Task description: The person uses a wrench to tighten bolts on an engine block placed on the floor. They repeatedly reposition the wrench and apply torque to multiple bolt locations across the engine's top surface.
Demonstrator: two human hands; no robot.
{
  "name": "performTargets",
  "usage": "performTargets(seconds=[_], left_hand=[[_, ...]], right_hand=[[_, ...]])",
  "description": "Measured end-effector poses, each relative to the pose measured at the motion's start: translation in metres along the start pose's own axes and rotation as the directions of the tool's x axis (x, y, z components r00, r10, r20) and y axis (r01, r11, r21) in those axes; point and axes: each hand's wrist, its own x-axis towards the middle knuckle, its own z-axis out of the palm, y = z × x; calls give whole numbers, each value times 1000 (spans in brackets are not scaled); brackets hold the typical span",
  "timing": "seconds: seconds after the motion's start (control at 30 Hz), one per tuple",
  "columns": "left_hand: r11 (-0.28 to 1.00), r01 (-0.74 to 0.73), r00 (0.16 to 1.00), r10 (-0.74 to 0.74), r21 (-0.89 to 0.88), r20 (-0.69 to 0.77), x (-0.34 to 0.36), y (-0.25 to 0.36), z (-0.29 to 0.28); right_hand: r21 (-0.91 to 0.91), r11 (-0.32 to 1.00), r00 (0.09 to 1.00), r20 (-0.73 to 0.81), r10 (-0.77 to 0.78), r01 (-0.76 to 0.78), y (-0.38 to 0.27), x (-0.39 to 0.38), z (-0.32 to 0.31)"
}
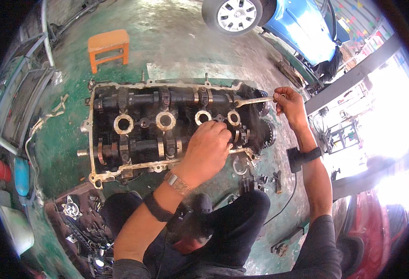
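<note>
A cylinder head point(92, 139) with two dark camshafts point(141, 100) and several round spark plug holes lies on its side in front of me. My right hand point(288, 104) pinches the end of a wrench point(255, 100), whose other end sits by the far camshaft at the right. My left hand point(208, 146) rests over the middle right of the cylinder head, its fingers curled down near a plug hole. Its fingertips are partly hidden, so what they grip cannot be made out. Toothed cam gears point(269, 135) stand at the right end.
An orange stool point(108, 44) stands on the green floor beyond. At lower left, a tray point(58, 218) holds loose metal parts. A metal bracket-like part point(253, 183) lies near my right knee. A blue car point(299, 28) is at the upper right, a red car point(371, 228) at the lower right.
</note>
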Motion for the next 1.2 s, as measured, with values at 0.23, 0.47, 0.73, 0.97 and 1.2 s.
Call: performTargets(seconds=[0.23,0.47,0.73,0.97,1.2], left_hand=[[1000,13,1000,-13,-7,3,-1,0,2],[1000,12,1000,-12,10,19,0,0,1],[999,-24,998,26,44,-53,-1,1,4],[1000,3,999,-1,30,-42,0,1,5],[999,9,1000,-8,44,-20,0,2,2]], right_hand=[[-66,998,1000,1,13,-13,-5,-4,-5],[-367,924,994,63,-86,103,-5,-37,-12],[-368,891,923,364,-124,264,-8,-114,7],[89,963,946,228,229,-255,-6,-145,34],[239,916,938,211,274,-322,-9,-143,53]])
